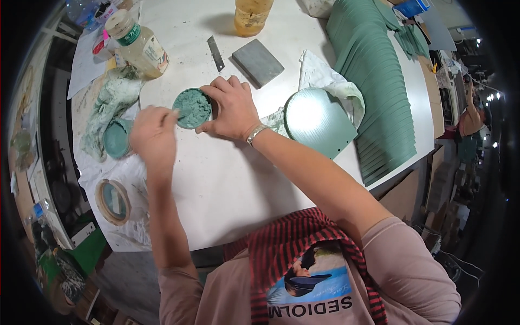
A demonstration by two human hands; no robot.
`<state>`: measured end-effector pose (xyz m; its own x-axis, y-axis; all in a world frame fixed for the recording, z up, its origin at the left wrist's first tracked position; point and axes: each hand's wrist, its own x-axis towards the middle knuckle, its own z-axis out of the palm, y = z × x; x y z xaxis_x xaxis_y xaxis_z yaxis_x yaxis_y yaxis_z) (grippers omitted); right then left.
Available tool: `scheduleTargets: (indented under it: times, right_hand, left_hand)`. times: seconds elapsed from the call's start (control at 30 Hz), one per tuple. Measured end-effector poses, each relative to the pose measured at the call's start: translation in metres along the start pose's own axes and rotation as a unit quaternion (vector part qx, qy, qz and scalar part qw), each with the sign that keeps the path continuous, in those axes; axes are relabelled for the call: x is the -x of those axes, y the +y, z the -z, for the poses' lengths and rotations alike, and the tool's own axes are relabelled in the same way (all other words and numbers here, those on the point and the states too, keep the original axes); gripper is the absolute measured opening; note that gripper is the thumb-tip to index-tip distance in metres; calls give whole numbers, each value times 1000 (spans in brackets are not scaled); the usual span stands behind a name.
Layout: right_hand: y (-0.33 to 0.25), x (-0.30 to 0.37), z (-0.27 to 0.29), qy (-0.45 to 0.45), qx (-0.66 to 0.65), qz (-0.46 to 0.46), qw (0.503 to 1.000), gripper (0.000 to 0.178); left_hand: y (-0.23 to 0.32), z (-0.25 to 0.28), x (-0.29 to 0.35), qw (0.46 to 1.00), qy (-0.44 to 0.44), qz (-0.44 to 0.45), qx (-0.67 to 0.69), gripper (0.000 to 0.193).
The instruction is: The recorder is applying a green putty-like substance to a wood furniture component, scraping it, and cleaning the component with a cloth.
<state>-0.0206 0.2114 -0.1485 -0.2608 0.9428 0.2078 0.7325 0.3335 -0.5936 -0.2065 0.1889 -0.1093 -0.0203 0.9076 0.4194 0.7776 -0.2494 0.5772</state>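
My right hand (233, 105) is closed round the right side of a small round tub (190, 128). Lumpy green paste (195, 108) fills the tub. Beside the tub's left edge, my left hand (154, 132) is blurred by motion, its fingers curled together. A pale tip shows at those fingers over the paste, but I cannot make out what it is. Just left of this hand lies a second green cup (116, 140), tilted on a stained cloth. To the right of my right wrist lies a glossy green panel (317, 119) with a rounded end, on a white cloth (346, 100).
A grey block (258, 63) and a thin metal blade (215, 53) lie beyond the tub. Bottles of yellowish liquid stand at the far left (142, 49) and far middle (252, 16). Overlapping green panels (374, 92) line the right side. A round wood-coloured ring (112, 202) lies near left.
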Motion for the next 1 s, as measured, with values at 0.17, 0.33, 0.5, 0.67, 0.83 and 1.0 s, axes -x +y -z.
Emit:
scheduleTargets:
  times: [0.17,0.33,0.5,0.67,0.83,1.0]
  right_hand:
    - [2,2,-2,1,4,1,1000,73]
    - [2,2,-2,5,7,3,1000,75]
    - [1,2,1,-5,0,-1,1000,73]
    - [0,1,1,-12,12,-6,1000,72]
    - [-1,1,-1,2,18,2,1000,77]
    - [4,1,-3,5,16,0,1000,68]
  left_hand:
    - [3,4,-1,1000,-1,22,18,11]
    - [2,-5,7,999,-35,0,32,10]
    - [13,9,9,997,-17,-78,13,9]
    - [6,3,31,987,-29,-154,-22,9]
    - [3,-3,41,980,8,-184,-73,10]
    - [5,-4,53,971,8,-226,-73,23]
